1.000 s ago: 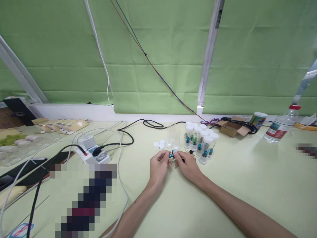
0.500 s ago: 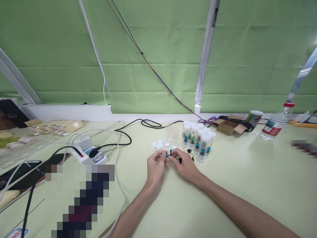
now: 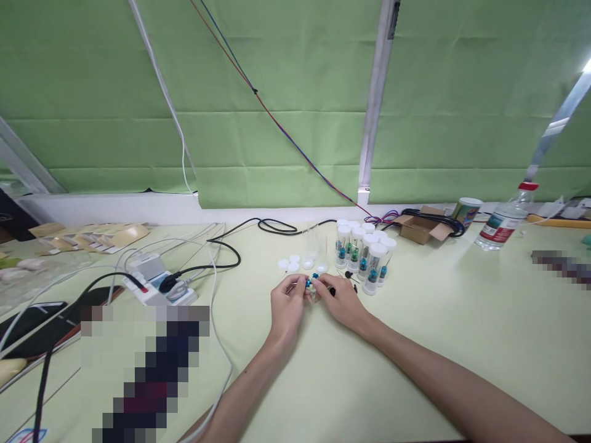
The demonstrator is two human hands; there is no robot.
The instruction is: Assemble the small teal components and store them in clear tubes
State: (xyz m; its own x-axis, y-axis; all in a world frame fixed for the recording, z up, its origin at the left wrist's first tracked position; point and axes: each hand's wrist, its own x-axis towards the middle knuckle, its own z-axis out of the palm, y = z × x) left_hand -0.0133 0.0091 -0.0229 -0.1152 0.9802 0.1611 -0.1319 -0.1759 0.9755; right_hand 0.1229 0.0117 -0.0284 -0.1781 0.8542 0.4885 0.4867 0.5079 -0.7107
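My left hand [image 3: 287,306] pinches a small shiny blue part [image 3: 308,283] between thumb and fingers. My right hand [image 3: 342,301] meets it from the other side, thumb and forefinger closed close to the part; what lies between these fingertips is too small to make out. Another little blue piece [image 3: 316,276] shows just beyond the right fingertips. Small black pieces [image 3: 349,274] lie near the right knuckles. Behind my hands stand clear tubes [image 3: 322,253] with white bottoms, beside loose white caps [image 3: 294,268]. To their right, several capped tubes [image 3: 372,271] hold blue or green parts with thin metal shafts.
A black cable [image 3: 279,230] runs along the back. An opened cardboard box [image 3: 422,229], a printed can [image 3: 465,212] and a plastic bottle [image 3: 498,229] stand at the back right. At left are a power strip [image 3: 154,289], loose white cables, phones [image 3: 34,317] and wooden pieces [image 3: 87,237].
The view has shifted a little to the right and down, so everything sits slightly further left and higher. Both hands stay together at the blue part, with small finger movements.
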